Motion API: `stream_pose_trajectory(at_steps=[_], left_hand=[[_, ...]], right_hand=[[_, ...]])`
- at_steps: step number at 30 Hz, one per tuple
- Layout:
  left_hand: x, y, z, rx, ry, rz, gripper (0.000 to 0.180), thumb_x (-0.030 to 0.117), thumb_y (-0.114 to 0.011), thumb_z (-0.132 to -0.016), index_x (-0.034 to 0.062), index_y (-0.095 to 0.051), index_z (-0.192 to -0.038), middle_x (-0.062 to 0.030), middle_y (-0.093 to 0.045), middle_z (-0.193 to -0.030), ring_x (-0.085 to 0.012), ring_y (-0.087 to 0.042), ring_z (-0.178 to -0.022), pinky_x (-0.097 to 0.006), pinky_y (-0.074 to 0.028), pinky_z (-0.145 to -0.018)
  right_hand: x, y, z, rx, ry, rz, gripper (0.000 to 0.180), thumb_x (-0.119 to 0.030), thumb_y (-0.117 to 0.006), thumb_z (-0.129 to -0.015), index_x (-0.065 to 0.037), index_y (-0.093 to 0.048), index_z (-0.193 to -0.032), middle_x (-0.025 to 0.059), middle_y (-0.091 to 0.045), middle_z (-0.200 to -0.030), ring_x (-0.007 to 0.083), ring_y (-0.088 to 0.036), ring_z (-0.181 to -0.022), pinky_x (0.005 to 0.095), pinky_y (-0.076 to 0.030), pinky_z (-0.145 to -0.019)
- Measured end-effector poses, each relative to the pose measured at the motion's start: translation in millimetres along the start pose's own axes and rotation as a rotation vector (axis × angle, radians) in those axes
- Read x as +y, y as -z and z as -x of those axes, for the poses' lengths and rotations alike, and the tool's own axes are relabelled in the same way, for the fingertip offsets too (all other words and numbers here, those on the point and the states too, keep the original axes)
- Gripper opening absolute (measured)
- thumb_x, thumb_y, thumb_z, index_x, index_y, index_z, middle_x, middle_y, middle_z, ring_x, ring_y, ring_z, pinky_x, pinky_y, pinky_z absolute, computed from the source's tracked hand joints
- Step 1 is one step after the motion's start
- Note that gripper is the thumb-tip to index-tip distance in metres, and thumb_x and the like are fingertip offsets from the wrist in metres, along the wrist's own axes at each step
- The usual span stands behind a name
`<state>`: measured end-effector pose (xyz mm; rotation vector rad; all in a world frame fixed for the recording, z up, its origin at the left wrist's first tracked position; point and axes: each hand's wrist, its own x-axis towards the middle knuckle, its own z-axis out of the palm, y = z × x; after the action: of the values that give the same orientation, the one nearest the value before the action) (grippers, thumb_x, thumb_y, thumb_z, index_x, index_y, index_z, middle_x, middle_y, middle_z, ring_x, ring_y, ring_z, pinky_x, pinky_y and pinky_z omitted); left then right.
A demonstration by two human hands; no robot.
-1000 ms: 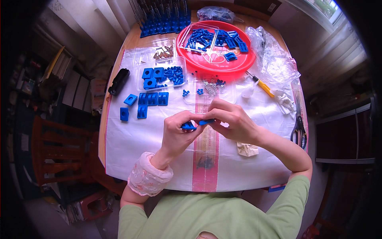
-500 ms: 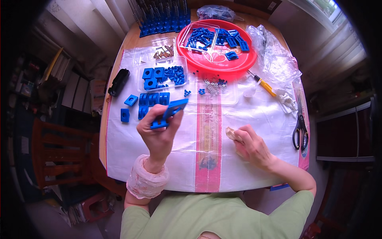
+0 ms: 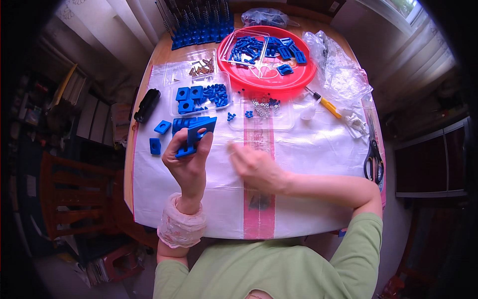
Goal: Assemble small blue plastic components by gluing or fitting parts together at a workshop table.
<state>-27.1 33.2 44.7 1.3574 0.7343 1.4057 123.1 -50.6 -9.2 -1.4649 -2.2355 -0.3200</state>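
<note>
My left hand (image 3: 188,163) is closed on a blue plastic part (image 3: 201,130), raised above the left half of the table. A flat plate with a hole makes up its upper side, and my fingers cover some of the rest. My right hand (image 3: 258,167) is over the middle of the cloth, to the right of the part and apart from it. Motion smears its closed fingers; a small crumpled beige piece (image 3: 232,147) shows faintly at their tips. Behind my left hand stand several rounded blue parts (image 3: 185,123), partly hidden. Two loose blue plates with holes (image 3: 162,127) lie farther left.
A clear box (image 3: 174,108) holds blue parts, and brass-coloured pieces (image 3: 203,68) lie behind it. A red tray (image 3: 294,83) carries many blue pieces. Small metal rings (image 3: 264,107), a yellow-handled screwdriver (image 3: 329,106), black scissors (image 3: 373,167) and a black case (image 3: 148,105) are also on the table.
My right hand has swept left with the beige piece toward my left hand. My left hand, still gripping the blue part, has shifted slightly left and tilted it.
</note>
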Motion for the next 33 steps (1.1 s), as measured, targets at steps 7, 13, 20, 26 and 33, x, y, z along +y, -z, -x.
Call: stream_pose_trajectory(at_steps=[7, 13, 20, 26, 33], left_hand=[[8, -6, 3, -0.087, -0.096, -0.033, 0.014, -0.001, -0.078, -0.079, 0.0014, -0.065, -0.081, 0.0016, -0.058, -0.072, -0.0038, -0.048, -0.065, -0.019, -0.036, -0.059], [7, -6, 4, -0.145, -0.075, -0.058, 0.013, 0.0, -0.078, -0.08, 0.0013, -0.065, -0.082, 0.0024, -0.058, -0.073, -0.0021, -0.047, -0.065, -0.018, -0.035, -0.057], [-4, -14, 9, -0.411, 0.031, -0.199, 0.01, 0.001, -0.077, -0.082, 0.0008, -0.071, -0.09, 0.0027, -0.062, -0.075, 0.0002, -0.051, -0.063, -0.017, -0.038, -0.054], [-30, -17, 11, -0.605, -0.302, -0.603, 0.021, -0.002, -0.078, -0.075, 0.0047, -0.072, -0.094, -0.0066, -0.066, -0.078, -0.0142, -0.062, -0.062, -0.027, -0.048, -0.054], [-37, -20, 17, -0.714, -0.375, -0.788, 0.032, -0.001, -0.078, -0.068, 0.0086, -0.071, -0.098, -0.0059, -0.064, -0.08, -0.0237, -0.066, -0.067, -0.034, -0.054, -0.058]], right_hand=[[53, 53, 83, -0.161, -0.443, 0.255, 0.032, 0.008, -0.059, -0.076, 0.009, -0.056, -0.108, 0.0213, -0.057, -0.109, 0.0277, -0.065, -0.091, 0.0341, -0.058, -0.073], [89, 107, 127, -0.149, -0.701, 0.365, 0.024, 0.011, -0.06, -0.078, 0.009, -0.056, -0.102, 0.0192, -0.054, -0.094, 0.0315, -0.066, -0.08, 0.0377, -0.057, -0.067], [30, 76, 74, -0.028, -0.134, 0.086, 0.031, 0.001, -0.062, -0.078, 0.008, -0.06, -0.108, 0.0137, -0.057, -0.09, 0.0218, -0.063, -0.075, 0.0317, -0.053, -0.06], [18, 28, 41, -0.199, 0.028, 0.071, 0.039, -0.003, -0.06, -0.076, 0.014, -0.059, -0.111, 0.0187, -0.058, -0.103, 0.0208, -0.061, -0.085, 0.0289, -0.055, -0.072], [57, 53, 81, -0.159, -0.354, 0.201, 0.037, 0.006, -0.057, -0.08, 0.014, -0.057, -0.115, 0.0186, -0.059, -0.1, 0.0255, -0.063, -0.089, 0.0326, -0.056, -0.073]])
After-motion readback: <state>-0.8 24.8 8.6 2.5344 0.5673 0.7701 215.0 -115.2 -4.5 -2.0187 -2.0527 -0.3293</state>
